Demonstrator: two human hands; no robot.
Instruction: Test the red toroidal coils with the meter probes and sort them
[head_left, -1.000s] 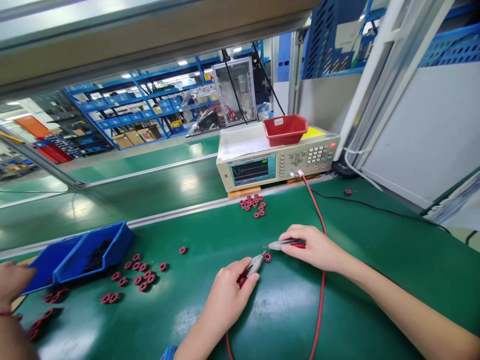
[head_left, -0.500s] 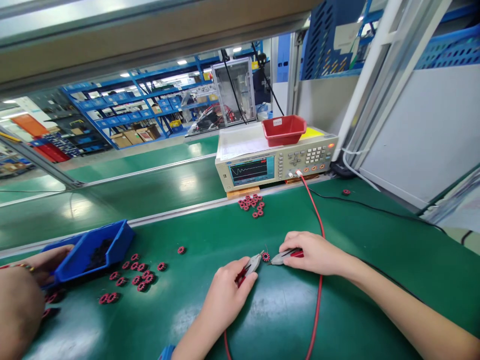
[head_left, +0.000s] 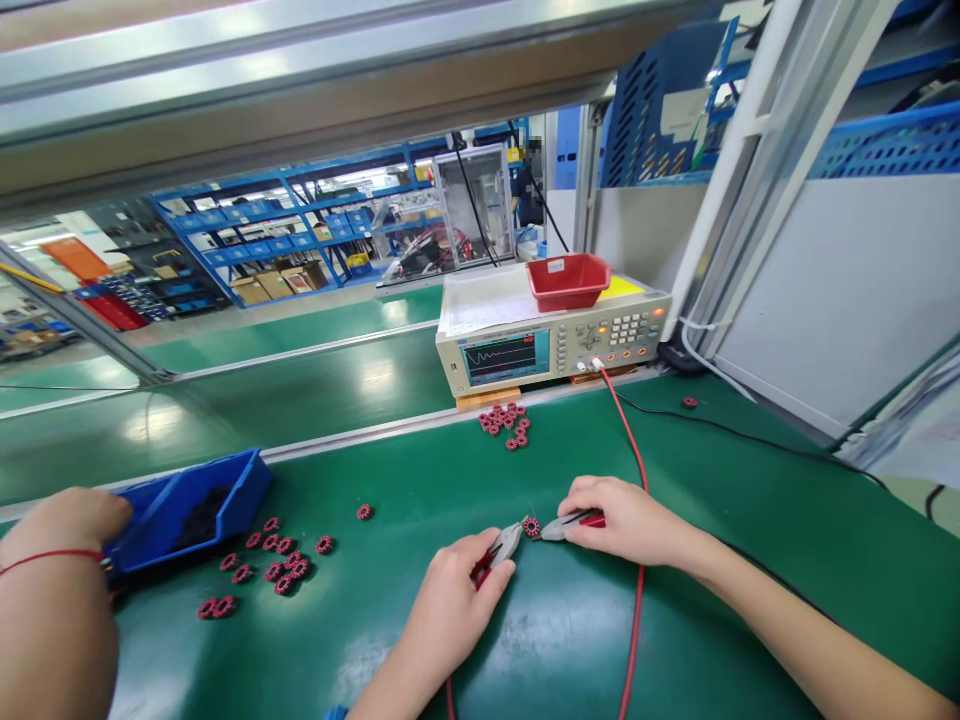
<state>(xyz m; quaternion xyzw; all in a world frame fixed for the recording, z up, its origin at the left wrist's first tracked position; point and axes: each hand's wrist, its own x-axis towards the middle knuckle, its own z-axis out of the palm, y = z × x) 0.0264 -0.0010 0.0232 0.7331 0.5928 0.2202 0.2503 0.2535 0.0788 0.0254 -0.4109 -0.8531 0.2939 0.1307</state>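
Note:
My left hand [head_left: 459, 590] is closed around a plier-like test clip [head_left: 508, 543] with grey jaws and red handles. Its tip reaches the left side of a small red-and-black wound motor stator [head_left: 532, 526] on the green bench. From the right, my right hand [head_left: 616, 515] grips a second plier-like test clip [head_left: 559, 527], its jaws at the stator's lower right edge. Thin wire ends rise from the stator; whether either jaw bites on one is too small to tell.
A bench tester [head_left: 555, 340] with a lit screen carries a red tray [head_left: 568, 285]. A red cable [head_left: 636, 600] runs from it. Several stators [head_left: 504, 422] lie before it, more [head_left: 289, 568] at left. A co-worker's arm [head_left: 56, 600] reaches to a blue bin [head_left: 251, 500].
The right clip's tip has come closer to the stator, now at its edge. The co-worker's arm has shifted up and right by the blue bin. The whole view has tilted slightly.

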